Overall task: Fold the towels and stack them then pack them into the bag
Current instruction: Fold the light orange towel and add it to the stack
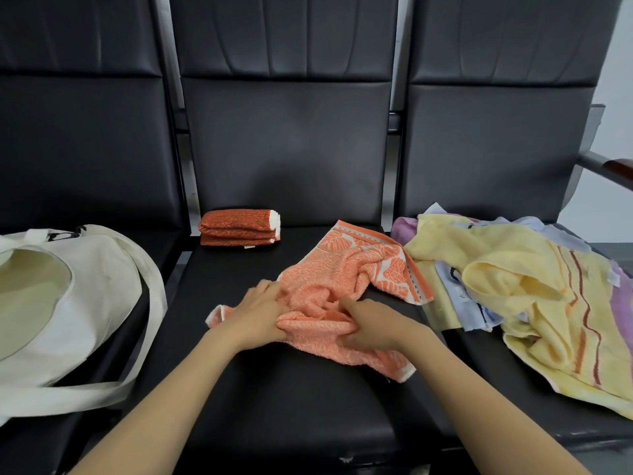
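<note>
Our left grip (260, 313) presses flat and our right grip (373, 323) pinches the crumpled orange towel (346, 269), on the middle seat (274, 389) toward its right edge. We should find its corners and spread it smooth before folding.

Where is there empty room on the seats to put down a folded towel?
Bare seat lies beside the folded red towel, between it and the crumpled orange towel, and at the front of the middle seat. The left seat is taken by the white bag, the right seat by the towel heap.
</note>
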{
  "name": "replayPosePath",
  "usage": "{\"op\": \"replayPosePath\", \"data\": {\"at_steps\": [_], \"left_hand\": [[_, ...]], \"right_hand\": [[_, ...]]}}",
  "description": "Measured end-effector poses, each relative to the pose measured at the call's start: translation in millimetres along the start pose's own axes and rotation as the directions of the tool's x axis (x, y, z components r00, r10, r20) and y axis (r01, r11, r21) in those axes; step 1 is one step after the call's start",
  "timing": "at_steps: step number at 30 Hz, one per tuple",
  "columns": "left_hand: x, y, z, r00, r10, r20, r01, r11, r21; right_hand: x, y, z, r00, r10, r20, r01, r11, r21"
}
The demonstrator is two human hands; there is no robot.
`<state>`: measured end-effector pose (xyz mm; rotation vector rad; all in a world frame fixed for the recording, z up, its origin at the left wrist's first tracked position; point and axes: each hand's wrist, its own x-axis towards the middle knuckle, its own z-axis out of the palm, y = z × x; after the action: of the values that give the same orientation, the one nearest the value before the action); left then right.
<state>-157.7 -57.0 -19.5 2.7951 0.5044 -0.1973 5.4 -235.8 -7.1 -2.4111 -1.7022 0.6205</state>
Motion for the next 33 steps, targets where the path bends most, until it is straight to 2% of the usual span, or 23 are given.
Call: {"op": "replayPosePath", "data": {"at_steps": [2, 3, 5, 8, 13, 17, 19, 22, 23, 24, 25, 26, 27, 28, 29, 31, 33], "left_hand": [[0.8, 2.9, 2.2, 0.995, 0.103, -0.015, -0.103, 0.995, -0.004], [-0.4, 6.2, 0.4, 0.995, 0.097, -0.005, -0.098, 0.994, -0.045], [-0.3, 11.0, 1.2, 0.999, 0.043, 0.0, -0.042, 0.988, -0.147], [0.7, 14.7, 4.9, 0.999, -0.026, 0.024, 0.03, 0.987, -0.157], [1.0, 18.9, 6.5, 0.995, -0.083, 0.054, 0.087, 0.993, -0.074], [2.0, 25.4, 2.7, 0.963, -0.229, 0.143, 0.235, 0.972, -0.026], [2.9, 30.4, 2.1, 0.967, -0.248, 0.048, 0.246, 0.968, 0.053], [6.2, 26.1, 6.4, 0.983, -0.136, -0.122, 0.154, 0.976, 0.151], [6.7, 22.9, 9.1, 0.988, -0.076, -0.134, 0.093, 0.988, 0.124], [7.1, 19.4, 12.0, 0.991, -0.03, -0.133, 0.038, 0.997, 0.06], [6.8, 16.4, 14.3, 0.993, -0.003, -0.116, 0.001, 1.0, -0.023], [6.3, 14.7, 15.6, 0.994, 0.022, -0.104, -0.03, 0.996, -0.083], [6.5, 14.0, 16.5, 0.995, 0.048, -0.088, -0.056, 0.994, -0.097], [6.5, 14.3, 16.9, 0.996, 0.066, -0.068, -0.071, 0.995, -0.071], [7.4, 14.2, 17.6, 0.996, 0.07, -0.051, -0.072, 0.996, -0.042], [8.2, 13.6, 19.4, 0.995, 0.077, -0.057, -0.077, 0.997, -0.003], [9.3, 13.4, 22.7, 0.986, 0.12, -0.114, -0.118, 0.993, 0.022]], "right_hand": [[-1.5, 2.5, -2.6, 0.997, 0.061, 0.041, -0.063, 0.996, 0.064], [-1.8, 5.0, -3.3, 0.993, 0.091, 0.068, -0.097, 0.992, 0.084], [-1.4, 8.3, -1.5, 0.986, 0.133, 0.098, -0.136, 0.991, 0.021], [-1.6, 12.3, -3.2, 0.99, 0.139, 0.021, -0.136, 0.987, -0.087], [-5.0, 18.3, -7.1, 0.992, 0.122, -0.028, -0.124, 0.988, -0.088], [-1.3, 23.1, -3.0, 0.99, 0.119, -0.08, -0.119, 0.993, 0.011], [1.7, 22.7, 3.2, 0.991, 0.112, -0.076, -0.108, 0.993, 0.055], [5.8, 21.8, 0.7, 0.996, 0.079, 0.047, -0.085, 0.987, 0.139], [6.5, 21.9, -5.3, 0.992, 0.065, 0.112, -0.089, 0.97, 0.226], [8.0, 22.0, -12.5, 0.991, 0.063, 0.117, -0.101, 0.929, 0.355], [10.6, 22.4, -19.1, 0.994, 0.102, 0.026, -0.1, 0.853, 0.513], [17.0, 26.4, -22.5, 0.969, 0.219, -0.111, -0.102, 0.772, 0.627], [24.8, 30.7, -24.2, 0.903, 0.346, -0.254, -0.102, 0.747, 0.657], [34.9, 35.7, -22.7, 0.838, 0.418, -0.35, -0.15, 0.794, 0.59], [47.0, 40.2, -19.4, 0.825, 0.433, -0.362, -0.236, 0.847, 0.477], [70.1, 40.1, -13.4, 0.871, 0.439, -0.219, -0.398, 0.894, 0.209], [90.3, 30.6, -14.6, 0.883, 0.454, -0.122, -0.454, 0.891, 0.033]]}}
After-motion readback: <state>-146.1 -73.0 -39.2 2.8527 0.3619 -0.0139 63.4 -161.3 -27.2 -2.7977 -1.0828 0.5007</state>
